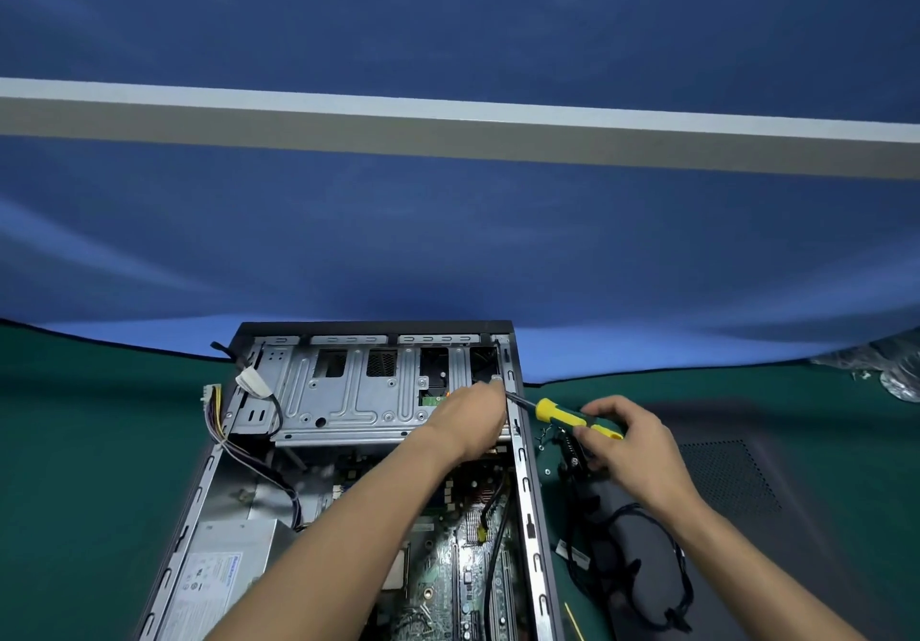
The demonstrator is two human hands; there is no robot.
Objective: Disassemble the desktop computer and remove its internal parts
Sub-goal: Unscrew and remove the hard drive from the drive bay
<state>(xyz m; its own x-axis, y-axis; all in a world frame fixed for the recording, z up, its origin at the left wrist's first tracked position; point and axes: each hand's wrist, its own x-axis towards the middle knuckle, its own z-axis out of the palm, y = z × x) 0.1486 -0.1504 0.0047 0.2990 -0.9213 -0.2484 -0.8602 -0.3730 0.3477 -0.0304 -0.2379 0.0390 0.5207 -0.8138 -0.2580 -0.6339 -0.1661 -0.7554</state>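
Open desktop case [348,491] is laid flat on the green mat [74,441], interior up, so screws are reached from above. Yellow-handled screwdriver [572,416] is gripped by curled right hand [627,441], tip angled onto the far-right case rail beside the drive cage [348,391]. Left hand [473,416] is curled at the tip, apparently steadying it; whether anything is pinched cannot be told.

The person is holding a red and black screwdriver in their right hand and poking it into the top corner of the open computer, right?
Nearly. The head view shows the screwdriver has a yellow and green handle, not red and black. The rest holds: the right hand grips it, and its tip points into the far right corner of the open computer case, where the left hand also reaches.
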